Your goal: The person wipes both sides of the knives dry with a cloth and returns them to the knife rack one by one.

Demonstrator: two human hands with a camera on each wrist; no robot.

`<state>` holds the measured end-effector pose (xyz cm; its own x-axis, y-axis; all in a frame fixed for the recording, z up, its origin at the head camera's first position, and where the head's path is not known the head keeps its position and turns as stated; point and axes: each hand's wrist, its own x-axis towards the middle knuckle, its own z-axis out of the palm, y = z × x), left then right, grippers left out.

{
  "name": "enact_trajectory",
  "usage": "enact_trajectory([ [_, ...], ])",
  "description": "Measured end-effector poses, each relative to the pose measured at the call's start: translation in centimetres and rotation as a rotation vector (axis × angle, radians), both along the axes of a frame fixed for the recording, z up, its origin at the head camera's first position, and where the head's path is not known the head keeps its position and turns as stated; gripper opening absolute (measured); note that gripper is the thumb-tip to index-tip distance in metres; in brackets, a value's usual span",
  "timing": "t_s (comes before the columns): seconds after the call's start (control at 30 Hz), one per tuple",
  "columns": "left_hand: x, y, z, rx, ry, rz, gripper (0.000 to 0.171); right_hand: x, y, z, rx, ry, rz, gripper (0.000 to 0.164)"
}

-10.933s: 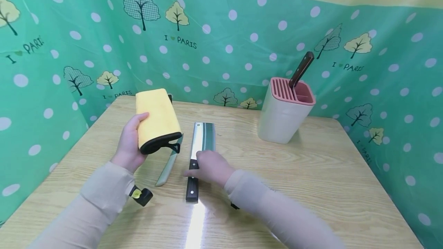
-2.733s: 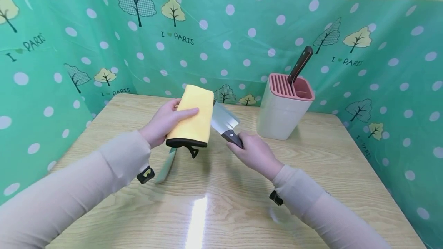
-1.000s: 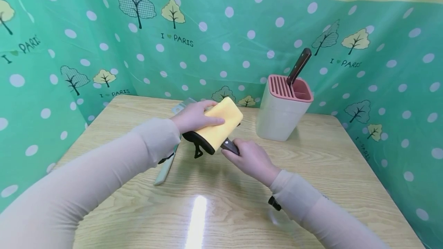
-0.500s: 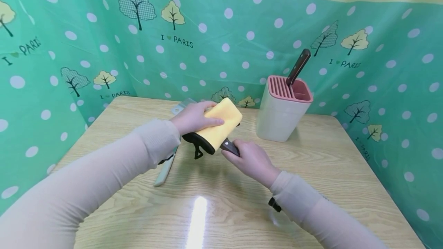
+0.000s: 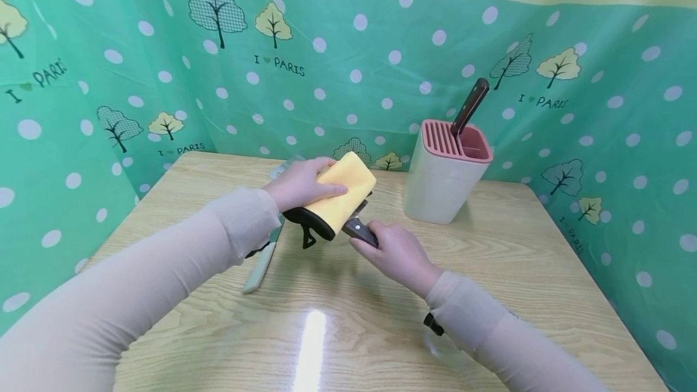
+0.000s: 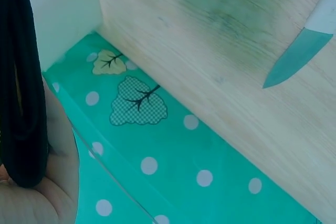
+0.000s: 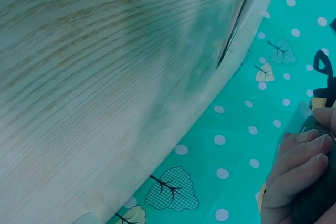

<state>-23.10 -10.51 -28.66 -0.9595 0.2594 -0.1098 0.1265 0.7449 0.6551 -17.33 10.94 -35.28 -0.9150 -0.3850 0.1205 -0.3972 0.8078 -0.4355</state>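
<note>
My right hand [image 5: 400, 256] grips the dark riveted handle of a cleaver [image 5: 360, 233], its blade pointing up and left over the table. A folded yellow cloth [image 5: 348, 189] with black edging and a black loop covers most of the blade. My left hand [image 5: 296, 186] holds that cloth, thumb on top; the blade's holed end shows beyond the hand. Below the cloth, a small knife [image 5: 259, 268] with a pale handle and teal blade lies on the table, partly hidden by the left arm. In the right wrist view, curled fingers [image 7: 299, 171] wrap the handle.
A white knife block [image 5: 441, 192] with a pink slotted top stands at the back right. One dark-handled knife [image 5: 471, 104] leans out of it. A dotted green curtain [image 5: 348, 77] hangs behind the wooden table [image 5: 490, 295].
The right hand has lifted the cleaver off the table. The left hand has brought the cloth onto its blade, and over the last half second slid it slightly left, away from the handle.
</note>
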Motion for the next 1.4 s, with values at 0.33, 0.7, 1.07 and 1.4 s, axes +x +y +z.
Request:
enact_trajectory([
  [0.33, -0.3, -0.9, -0.3, -0.018, -0.003, 0.023, 0.075, 0.0, 0.1, -0.3, -0.007, -0.014, 0.000, 0.032],
  [0.7, -0.5, -1.5, -0.4, 0.013, -0.014, 0.031, 0.075, 0.1, 0.3, -0.6, -0.004, -0.016, 0.000, 0.033],
  [1.07, -0.6, -1.9, -0.4, 0.008, -0.023, 0.050, 0.077, 0.1, 0.5, -0.7, -0.004, -0.016, 0.006, 0.033],
  [1.4, -0.7, -2.4, -0.5, -0.008, -0.005, 0.049, 0.076, 0.2, 0.7, -0.9, 0.000, -0.016, 0.007, 0.032],
])
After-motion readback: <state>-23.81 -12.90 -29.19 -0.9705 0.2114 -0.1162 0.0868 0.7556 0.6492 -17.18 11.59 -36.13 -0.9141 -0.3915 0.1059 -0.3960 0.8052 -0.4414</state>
